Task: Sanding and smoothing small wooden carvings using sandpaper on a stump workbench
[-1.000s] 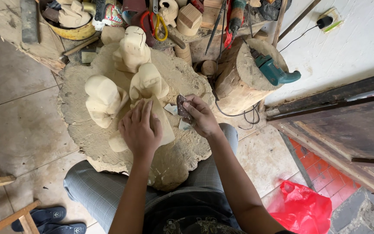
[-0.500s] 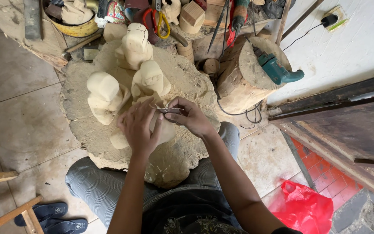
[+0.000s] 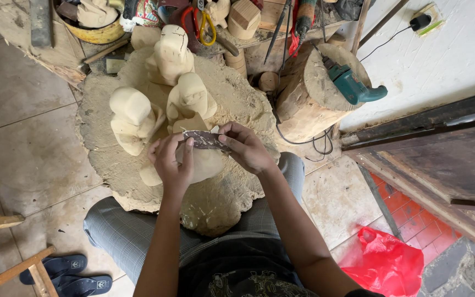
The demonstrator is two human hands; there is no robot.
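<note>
**Carvings crowd the far side**

Past the left hand [image 3: 172, 164] and right hand [image 3: 246, 147], three pale carvings [image 3: 189, 98] block the way. Right, a stump [image 3: 309, 102] bearing a drill [image 3: 353, 85] stands close. Bare slab [image 3: 221, 192] lies open near the knees; floor tiles [image 3: 26, 143] open left.

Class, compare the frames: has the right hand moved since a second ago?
Yes. The right hand came leftward from beside the pale wooden carving to meet the left hand on the sandpaper piece.

A small dark, worn rectangular piece of sandpaper [image 3: 204, 139] is stretched flat between the fingertips of the left hand [image 3: 172, 162] and the right hand [image 3: 247, 147]. It sits just above a pale, rough-carved wooden figure [image 3: 196, 159] lying on a sawdust-covered slab across the lap.
</note>
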